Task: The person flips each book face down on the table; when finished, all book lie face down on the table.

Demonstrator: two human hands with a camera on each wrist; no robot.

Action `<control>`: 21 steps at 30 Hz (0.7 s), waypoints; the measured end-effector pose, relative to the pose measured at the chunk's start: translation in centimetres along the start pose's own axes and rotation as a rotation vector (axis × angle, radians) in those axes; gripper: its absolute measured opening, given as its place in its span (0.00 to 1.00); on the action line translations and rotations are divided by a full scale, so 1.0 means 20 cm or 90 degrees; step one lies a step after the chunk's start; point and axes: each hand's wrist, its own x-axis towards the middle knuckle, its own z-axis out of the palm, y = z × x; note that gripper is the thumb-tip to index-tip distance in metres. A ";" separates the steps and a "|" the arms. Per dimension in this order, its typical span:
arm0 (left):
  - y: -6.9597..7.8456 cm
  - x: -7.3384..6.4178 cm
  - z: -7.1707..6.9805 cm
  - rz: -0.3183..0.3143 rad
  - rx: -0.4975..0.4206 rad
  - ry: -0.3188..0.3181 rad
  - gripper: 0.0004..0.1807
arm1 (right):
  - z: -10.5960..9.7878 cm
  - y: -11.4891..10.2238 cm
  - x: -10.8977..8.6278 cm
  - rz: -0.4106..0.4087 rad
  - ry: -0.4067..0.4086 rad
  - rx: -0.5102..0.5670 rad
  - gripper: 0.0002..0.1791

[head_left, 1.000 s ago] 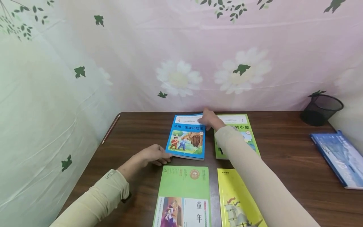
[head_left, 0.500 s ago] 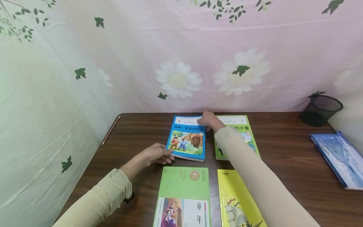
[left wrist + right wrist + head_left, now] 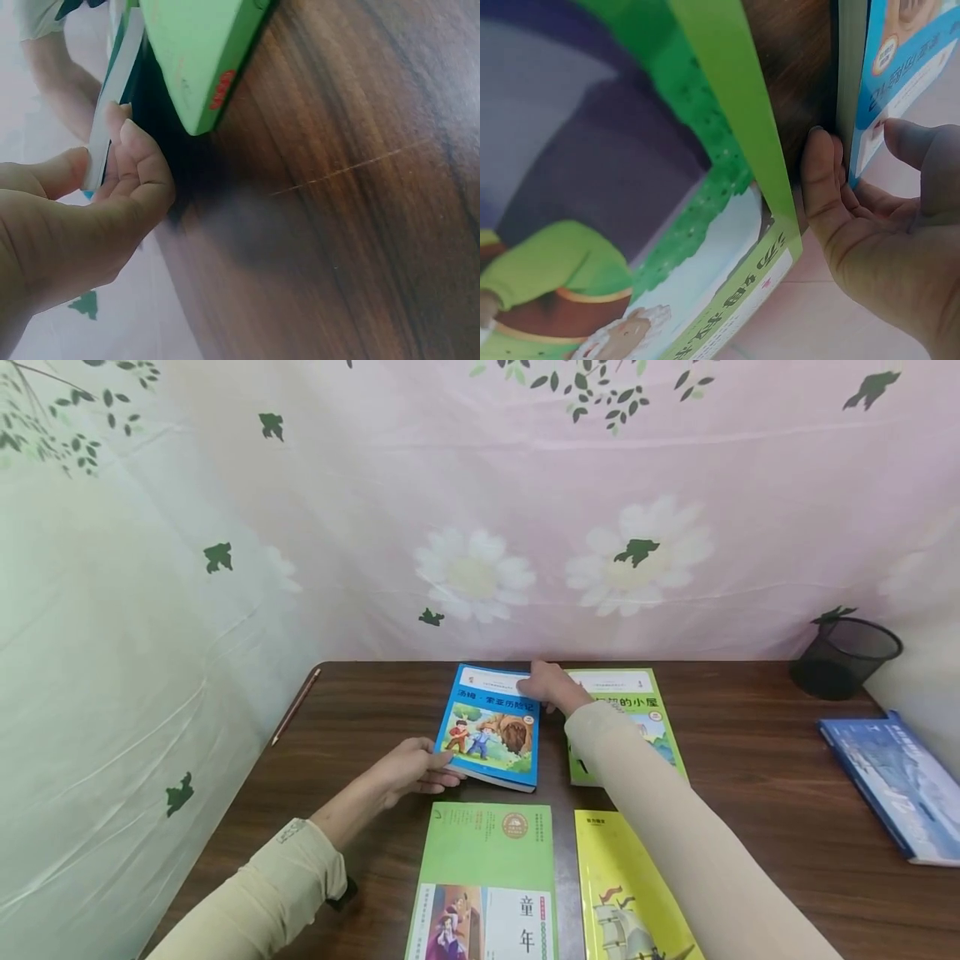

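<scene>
A blue book with a cartoon cover is held between both hands at the back of the table. My left hand grips its near left corner, thumb on the cover; the left wrist view shows the fingers curled under the page block. At the far right corner my right hand pinches the book, thumb on top and fingers beneath, as the right wrist view shows. Beside it lies a green-bordered book, partly hidden by my right forearm. Nearer lie a green and white book and a yellow book with a ship.
A black mesh pen holder stands at the back right, and a blue-white book lies at the right edge. A pencil lies along the left edge of the brown table. Flower-printed cloth hangs behind.
The blue book has shifted slightly left and tilted a little, with its near edge appearing raised. My left hand has moved from beside its corner to gripping it; the right hand went slightly left.
</scene>
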 end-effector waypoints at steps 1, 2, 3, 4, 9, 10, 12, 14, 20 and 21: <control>0.01 -0.01 0.00 0.005 0.002 0.004 0.12 | 0.00 0.00 0.00 -0.004 -0.003 -0.003 0.34; 0.01 -0.02 0.00 0.008 0.005 0.012 0.13 | 0.00 0.00 0.00 -0.007 -0.005 -0.006 0.34; 0.02 -0.03 0.00 0.011 0.010 0.021 0.13 | 0.01 0.00 0.00 -0.010 -0.005 -0.011 0.35; 0.03 -0.04 0.00 0.016 0.018 0.032 0.14 | 0.01 0.00 -0.01 -0.014 -0.005 -0.015 0.35; 0.06 -0.09 0.00 0.048 0.073 0.080 0.15 | 0.03 -0.02 -0.02 -0.050 0.013 -0.024 0.36; 0.06 -0.10 0.00 0.055 0.083 0.088 0.14 | 0.03 -0.03 -0.02 -0.059 0.019 -0.019 0.36; 0.07 -0.11 0.01 0.064 0.095 0.102 0.14 | 0.04 -0.05 -0.03 -0.073 0.035 -0.011 0.36; 0.08 -0.12 0.02 0.073 0.104 0.116 0.13 | 0.03 -0.07 -0.03 -0.082 0.053 -0.007 0.35; 0.11 -0.14 0.03 0.097 0.135 0.143 0.13 | 0.04 -0.17 -0.04 -0.127 0.090 -0.026 0.34; 0.11 -0.14 0.04 0.103 0.143 0.146 0.13 | 0.04 -0.19 -0.05 -0.138 0.089 -0.017 0.34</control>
